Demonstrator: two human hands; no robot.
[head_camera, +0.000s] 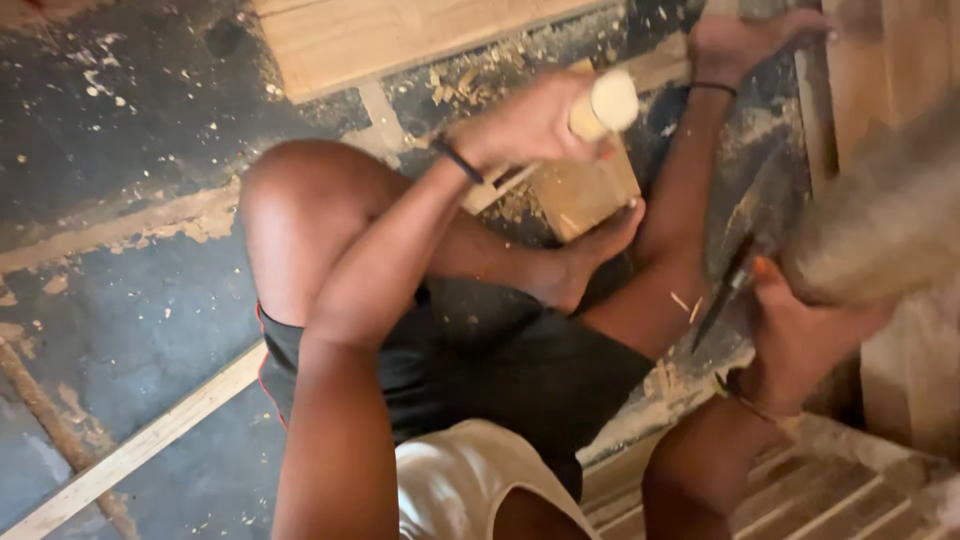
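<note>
Views: one only, head-worn, so no second view and no shared part of the scene.
Position: above the seated body, over the lap and folded legs.
Direction: steeply downward and slightly forward, toward the dark floor beyond the knees.
Nearness: very close; forearms fill the lower half, left hand at upper centre, right hand at the right edge.
Framing beyond the left hand: pale wooden plank at the top edge.
Framing beside the right hand: blurred pale wood nearest the lens, out of focus.
Tilt: rolled somewhat, floor lines running diagonally.
</note>
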